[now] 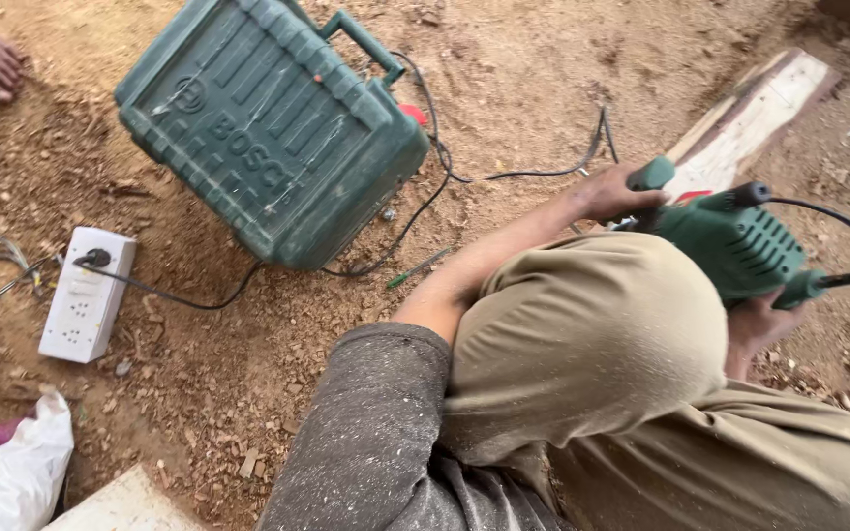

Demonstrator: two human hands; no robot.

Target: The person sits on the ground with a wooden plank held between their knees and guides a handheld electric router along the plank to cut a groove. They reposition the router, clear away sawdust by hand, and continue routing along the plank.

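While the left hand (614, 194) gripped the front knob of the green power tool (730, 246) and the right hand (761, 323) closed under its rear, steadying it, the tool sat on a plank (759, 108); its cord (838, 231) trailed right, and a case (268, 123) lay on the dirt.

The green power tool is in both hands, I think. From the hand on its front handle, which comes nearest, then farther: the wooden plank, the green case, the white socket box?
1. Wooden plank, just beyond the hand.
2. Green case, at upper left.
3. White socket box, at far left.
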